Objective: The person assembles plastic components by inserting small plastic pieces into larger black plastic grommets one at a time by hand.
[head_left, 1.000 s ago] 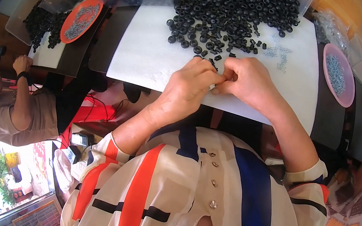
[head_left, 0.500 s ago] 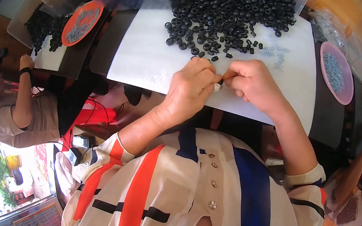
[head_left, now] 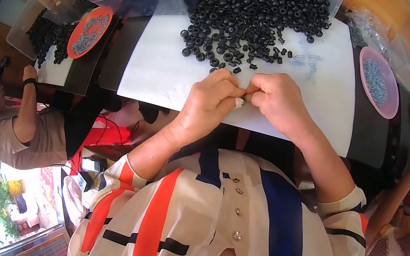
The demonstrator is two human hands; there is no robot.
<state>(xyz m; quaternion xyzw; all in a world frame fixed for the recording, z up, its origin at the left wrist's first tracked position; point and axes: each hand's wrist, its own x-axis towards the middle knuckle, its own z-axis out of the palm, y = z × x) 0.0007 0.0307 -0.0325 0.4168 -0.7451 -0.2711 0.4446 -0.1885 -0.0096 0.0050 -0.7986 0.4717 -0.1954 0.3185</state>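
Both hands lower now, small white piece [head_left: 239, 102] pinched between fingertips.

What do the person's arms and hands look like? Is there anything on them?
Both hands, the left hand and the right hand, are bare: no gloves, rings or watch show. The forearms are bare too. Short cream sleeves end above the elbows, the left sleeve with orange stripes, the right sleeve with a plain cuff.

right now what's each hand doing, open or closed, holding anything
Left hand: closed, fingertips pinched on a small pale piece.
Right hand: closed, fingertips meeting the left at the same piece.
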